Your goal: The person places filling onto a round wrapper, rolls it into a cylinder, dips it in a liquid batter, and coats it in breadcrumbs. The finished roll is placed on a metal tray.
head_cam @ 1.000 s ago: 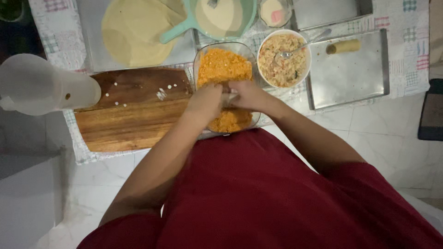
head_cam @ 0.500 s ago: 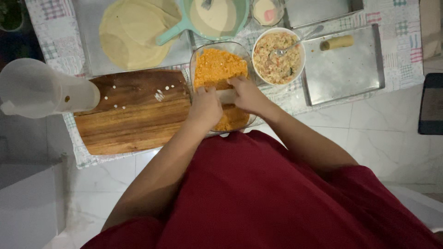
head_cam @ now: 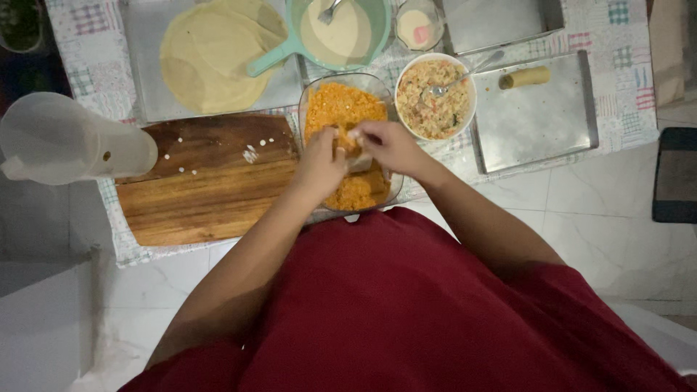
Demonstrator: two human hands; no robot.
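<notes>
White floor tiles show at the bottom, and a checked cloth (head_cam: pixel 624 43) covers the floor at the top, with all the food things on it. At the near edge of the cloth sits a clear glass dish (head_cam: pixel 314 94) full of orange crumbs (head_cam: pixel 340 105). Both hands are over this dish. The left hand (head_cam: pixel 321 165) and the right hand (head_cam: pixel 385 144) are close together, and their fingers pinch a small roll (head_cam: pixel 350 143) between them. The roll is partly coated in crumbs and is just above the crumbs in the middle of the dish.

Left of the dish lies a brown wooden board (head_cam: pixel 203 181) with a few white specks on it. A cloudy plastic jug (head_cam: pixel 69 138) is by the left end of the board. Behind the board, a metal tray (head_cam: pixel 141 87) holds thin round yellow wraps (head_cam: pixel 214 54). A green pan (head_cam: pixel 341 33) of pale batter sits behind the dish. Just right of the dish is a white bowl (head_cam: pixel 435 93) of mixed filling with a spoon (head_cam: pixel 461 76) in it. Further right, another metal tray (head_cam: pixel 537 120) holds one plain roll (head_cam: pixel 524 77) near its far edge
</notes>
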